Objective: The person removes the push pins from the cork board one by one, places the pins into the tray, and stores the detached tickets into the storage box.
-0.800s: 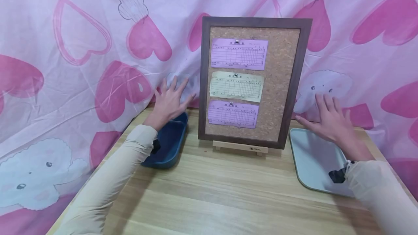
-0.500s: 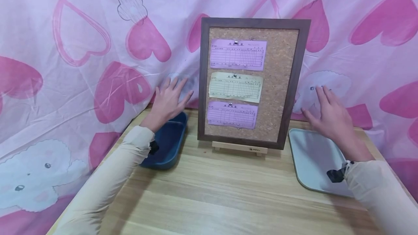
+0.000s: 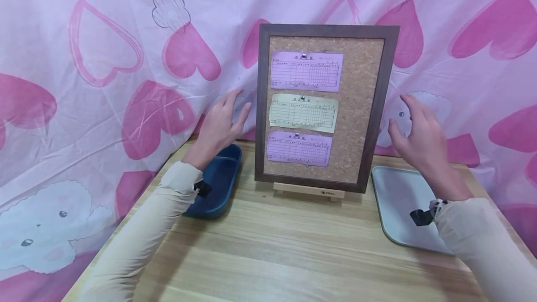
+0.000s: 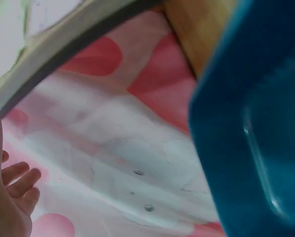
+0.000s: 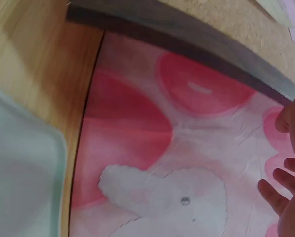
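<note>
Fingers of the L hand were extended, thumb set wide; those of the R hand bent loosely, thumb-to-index gap also wide; both hands held nothing. Nearest, cream sleeves ran in from approx. 7 & 5 o'clock, over a wood-grain table. At 11 o'clock sat a deep blue bin, partly hidden by the L arm; at 2 o'clock, a pale shallow tray, partly behind the R arm. Farther, just past 12, a dark-framed corkboard stood on a small wooden stand btwn the hands, near but apart from both. On it, top to bottom: purple slip, pale green slip, 2nd purple slip, ea. w/ a metal fastener at its 12 o'clock edge. Farthest, pink heart-print cloth spanned 10 to 2.
</note>
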### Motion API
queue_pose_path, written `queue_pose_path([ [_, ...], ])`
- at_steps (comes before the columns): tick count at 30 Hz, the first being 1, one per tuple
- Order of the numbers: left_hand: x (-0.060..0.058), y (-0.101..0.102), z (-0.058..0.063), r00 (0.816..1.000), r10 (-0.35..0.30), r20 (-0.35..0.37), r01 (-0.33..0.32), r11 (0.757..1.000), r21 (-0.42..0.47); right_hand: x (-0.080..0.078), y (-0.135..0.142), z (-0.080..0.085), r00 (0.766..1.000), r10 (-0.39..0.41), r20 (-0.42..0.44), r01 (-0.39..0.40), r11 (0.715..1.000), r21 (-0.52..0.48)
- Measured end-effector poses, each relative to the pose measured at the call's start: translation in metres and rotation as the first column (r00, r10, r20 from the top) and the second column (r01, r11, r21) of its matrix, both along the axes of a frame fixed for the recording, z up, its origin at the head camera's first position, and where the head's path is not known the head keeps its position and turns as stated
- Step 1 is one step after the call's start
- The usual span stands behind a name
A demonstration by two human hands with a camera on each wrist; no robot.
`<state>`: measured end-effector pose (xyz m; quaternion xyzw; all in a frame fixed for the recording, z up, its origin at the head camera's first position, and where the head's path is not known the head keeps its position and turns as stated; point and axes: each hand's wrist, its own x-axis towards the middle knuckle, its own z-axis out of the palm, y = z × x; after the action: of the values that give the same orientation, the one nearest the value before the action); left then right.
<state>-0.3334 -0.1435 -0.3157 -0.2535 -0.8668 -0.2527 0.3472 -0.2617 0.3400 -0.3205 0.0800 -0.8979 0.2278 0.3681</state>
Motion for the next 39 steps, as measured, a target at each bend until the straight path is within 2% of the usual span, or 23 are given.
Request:
queue_pose_path([
  [3, 0.001, 0.008, 0.008, 0.999, -0.035, -0.026, 0.035, 0.999, 0.031, -0.003, -0.010, 0.005, 0.997, 0.014, -0.080, -0.016, 1.000, -0.024],
  [7, 0.002, 0.019, 0.016, 0.998, -0.052, -0.045, 0.055, 0.997, 0.061, -0.009, -0.025, 0.011, 0.977, 0.033, -0.210, -0.043, 0.998, -0.045],
  [12, 0.002, 0.035, 0.023, 0.997, -0.081, 0.004, 0.080, 0.992, 0.097, -0.018, -0.042, 0.017, 0.947, 0.058, -0.315, -0.085, 0.994, -0.071],
  [16, 0.002, 0.044, 0.027, 0.997, -0.068, 0.042, 0.063, 0.993, 0.095, -0.022, -0.053, 0.021, 0.923, 0.113, -0.368, -0.146, 0.987, -0.063],
  [19, 0.001, 0.049, 0.030, 0.997, -0.062, 0.051, 0.056, 0.993, 0.105, -0.022, -0.062, 0.026, 0.916, 0.144, -0.375, -0.174, 0.984, -0.046],
  [28, -0.006, 0.062, 0.034, 0.997, -0.083, -0.003, 0.082, 0.985, 0.151, -0.026, -0.086, 0.040, 0.907, 0.202, -0.369, -0.229, 0.973, -0.031],
  [35, -0.009, 0.069, 0.038, 0.996, -0.085, 0.011, 0.082, 0.981, 0.178, -0.033, -0.103, 0.050, 0.903, 0.244, -0.354, -0.252, 0.967, 0.026],
  [39, -0.010, 0.074, 0.041, 0.996, -0.084, 0.038, 0.075, 0.980, 0.183, -0.039, -0.112, 0.054, 0.908, 0.272, -0.318, -0.272, 0.961, 0.046],
])
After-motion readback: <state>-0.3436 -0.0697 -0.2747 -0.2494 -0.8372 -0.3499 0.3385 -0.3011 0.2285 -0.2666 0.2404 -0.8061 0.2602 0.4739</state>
